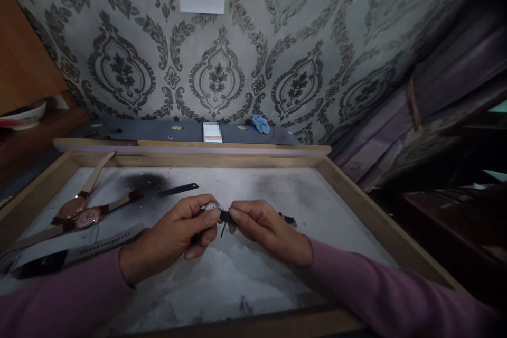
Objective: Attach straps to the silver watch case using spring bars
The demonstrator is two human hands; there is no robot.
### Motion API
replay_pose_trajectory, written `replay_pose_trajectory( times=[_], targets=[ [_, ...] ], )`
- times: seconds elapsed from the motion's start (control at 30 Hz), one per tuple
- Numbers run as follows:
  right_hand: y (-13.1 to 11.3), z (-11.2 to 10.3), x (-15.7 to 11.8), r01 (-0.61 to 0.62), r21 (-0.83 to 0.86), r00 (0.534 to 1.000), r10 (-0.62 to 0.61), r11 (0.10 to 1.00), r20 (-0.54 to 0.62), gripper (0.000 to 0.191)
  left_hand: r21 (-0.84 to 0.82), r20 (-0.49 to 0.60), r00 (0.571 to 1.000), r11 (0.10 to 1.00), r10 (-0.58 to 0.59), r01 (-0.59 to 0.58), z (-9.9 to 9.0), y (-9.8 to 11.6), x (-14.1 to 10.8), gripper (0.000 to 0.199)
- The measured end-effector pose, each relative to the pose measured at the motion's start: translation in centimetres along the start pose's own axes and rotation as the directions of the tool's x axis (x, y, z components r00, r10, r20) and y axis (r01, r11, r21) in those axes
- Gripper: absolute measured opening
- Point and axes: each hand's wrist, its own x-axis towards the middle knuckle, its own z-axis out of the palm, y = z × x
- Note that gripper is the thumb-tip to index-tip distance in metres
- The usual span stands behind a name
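Note:
Between my two hands, above the middle of a wooden-framed tray (253, 285), is a small wristwatch (213, 206) with a pale round dial. My left hand (180, 229) pinches its case between thumb and fingers. A dark watch strap (225, 217) runs from the case to my right hand (265, 227), whose thumb and fingers are closed on it. A thin dark piece hangs below the strap; I cannot make out what it is. Past my right hand, a dark strap end (288, 218) shows, and I cannot tell whether it belongs to the same strap.
On the left lie a large brown-faced watch (73, 207), a smaller rose-coloured watch (87, 217) and a pale-strapped watch (95, 245). A dark flat strip (179, 190) lies behind my left hand. Beyond the raised rim are a phone (213, 132) and a blue cloth (261, 124).

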Motion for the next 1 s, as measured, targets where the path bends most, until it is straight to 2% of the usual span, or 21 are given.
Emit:
replay_pose_trajectory(
  times=[0.53, 1.0],
  targets=[
    [-0.25, 0.03, -0.03, 0.010, -0.025, 1.000, -0.010, 1.000, -0.003, 0.040, 0.029, 0.015, 1.000, 1.000, -0.012, 0.011, -0.12, 0.21, 0.12, 0.023],
    [0.08, 0.37, -0.10, 0.112, -0.259, 0.989, -0.132, 0.959, -0.063, 0.039, 0.133, 0.014, 1.000, 0.991, -0.016, 0.014, -0.32, 0.58, 0.20, 0.026]
  ],
)
